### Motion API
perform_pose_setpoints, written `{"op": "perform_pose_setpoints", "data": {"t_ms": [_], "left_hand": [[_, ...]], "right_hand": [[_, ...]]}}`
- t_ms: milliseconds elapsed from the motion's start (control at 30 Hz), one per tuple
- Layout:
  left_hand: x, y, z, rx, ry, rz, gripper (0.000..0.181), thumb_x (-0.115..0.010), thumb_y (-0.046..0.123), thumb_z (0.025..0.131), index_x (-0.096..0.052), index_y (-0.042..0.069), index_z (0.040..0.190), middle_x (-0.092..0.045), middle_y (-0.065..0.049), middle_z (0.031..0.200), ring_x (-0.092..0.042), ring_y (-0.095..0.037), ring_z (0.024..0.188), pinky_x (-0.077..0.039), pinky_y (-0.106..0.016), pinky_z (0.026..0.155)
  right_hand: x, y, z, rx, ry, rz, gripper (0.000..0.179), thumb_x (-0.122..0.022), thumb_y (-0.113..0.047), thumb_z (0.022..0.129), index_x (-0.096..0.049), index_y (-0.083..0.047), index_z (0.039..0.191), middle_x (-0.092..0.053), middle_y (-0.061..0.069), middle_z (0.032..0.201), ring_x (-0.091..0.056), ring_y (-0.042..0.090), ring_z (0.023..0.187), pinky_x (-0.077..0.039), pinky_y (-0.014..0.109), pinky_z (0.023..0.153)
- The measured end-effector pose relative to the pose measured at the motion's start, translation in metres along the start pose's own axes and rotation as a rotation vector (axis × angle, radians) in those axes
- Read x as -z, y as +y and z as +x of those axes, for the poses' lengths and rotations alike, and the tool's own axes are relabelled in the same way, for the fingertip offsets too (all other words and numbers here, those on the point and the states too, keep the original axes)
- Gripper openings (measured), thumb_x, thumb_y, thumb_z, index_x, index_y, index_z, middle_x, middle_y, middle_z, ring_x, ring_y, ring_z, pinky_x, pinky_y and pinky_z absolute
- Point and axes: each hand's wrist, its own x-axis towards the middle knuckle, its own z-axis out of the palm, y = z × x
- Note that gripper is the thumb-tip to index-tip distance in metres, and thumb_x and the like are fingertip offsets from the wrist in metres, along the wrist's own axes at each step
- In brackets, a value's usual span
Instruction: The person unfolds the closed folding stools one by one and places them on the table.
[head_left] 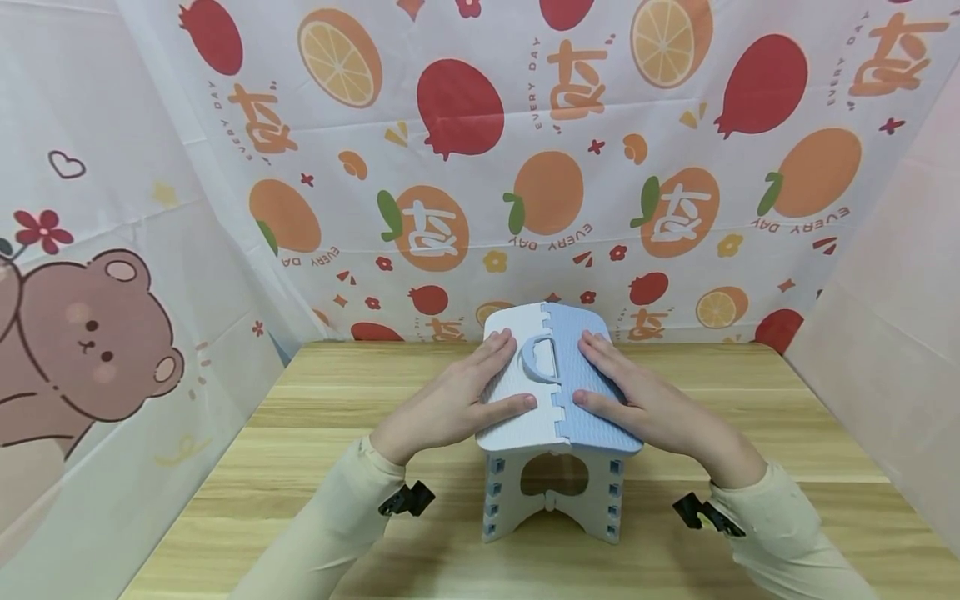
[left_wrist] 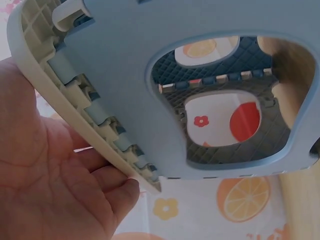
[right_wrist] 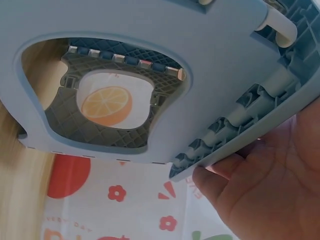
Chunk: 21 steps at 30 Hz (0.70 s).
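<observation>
A folding step stool (head_left: 553, 425) stands upright on the table, its top half white and half light blue, meeting at a toothed seam. The seam looks slightly raised. A blue carrying handle (head_left: 537, 359) lies at the middle of the top. My left hand (head_left: 459, 400) rests on the white half, fingers extended and thumb toward the seam. On the blue half lies my right hand (head_left: 654, 402), likewise with extended fingers. Both wrist views show the stool's side panels (left_wrist: 120, 65) with large cutouts, and the palms beside the top's outer edges.
The stool stands on a wood-grain table (head_left: 360, 500). Behind it hangs a white cloth (head_left: 480, 175) printed with fruit; a bear-printed cloth (head_left: 97, 333) covers the left side, and a pale sheet (head_left: 892, 333) the right. Small black devices (head_left: 407, 498) sit at both wrists.
</observation>
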Motion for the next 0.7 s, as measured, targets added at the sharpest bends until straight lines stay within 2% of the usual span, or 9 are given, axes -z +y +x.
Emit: {"op": "perform_pose_setpoints", "data": {"t_ms": [200, 400, 533, 700], "left_hand": [[0.004, 0.005, 0.003, -0.013, -0.025, 0.084, 0.096, -0.064, 0.066, 0.099, -0.030, 0.010, 0.169, -0.020, -0.006, 0.180, -0.018, -0.023, 0.168, -0.027, -0.049, 0.133], [0.004, 0.008, 0.003, -0.001, -0.031, 0.087, 0.096, -0.064, 0.067, 0.099, -0.029, 0.011, 0.170, -0.020, -0.006, 0.180, -0.018, -0.023, 0.168, -0.028, -0.049, 0.133], [0.002, 0.010, 0.002, 0.007, -0.019, 0.081, 0.097, -0.065, 0.067, 0.099, -0.029, 0.011, 0.169, -0.021, -0.006, 0.180, -0.020, -0.023, 0.168, -0.029, -0.050, 0.133], [-0.002, 0.012, -0.001, -0.003, 0.025, 0.073, 0.096, -0.067, 0.065, 0.098, -0.034, 0.009, 0.168, -0.025, -0.008, 0.179, -0.023, -0.026, 0.167, -0.031, -0.052, 0.131]], "right_hand": [[0.005, -0.003, 0.001, -0.010, -0.012, -0.075, 0.085, -0.062, -0.056, 0.105, -0.030, -0.009, 0.169, -0.021, 0.011, 0.180, -0.019, 0.040, 0.167, -0.027, 0.069, 0.128], [0.006, -0.003, 0.001, -0.011, -0.006, -0.083, 0.084, -0.063, -0.055, 0.105, -0.032, -0.009, 0.169, -0.023, 0.012, 0.180, -0.021, 0.042, 0.166, -0.028, 0.070, 0.127], [0.007, -0.001, -0.001, -0.015, 0.003, -0.083, 0.082, -0.064, -0.055, 0.104, -0.035, -0.011, 0.168, -0.025, 0.012, 0.179, -0.023, 0.043, 0.165, -0.031, 0.072, 0.125], [0.006, -0.001, -0.004, -0.014, 0.018, -0.072, 0.079, -0.064, -0.053, 0.104, -0.038, -0.013, 0.167, -0.027, 0.011, 0.178, -0.023, 0.043, 0.165, -0.031, 0.073, 0.124]]}}
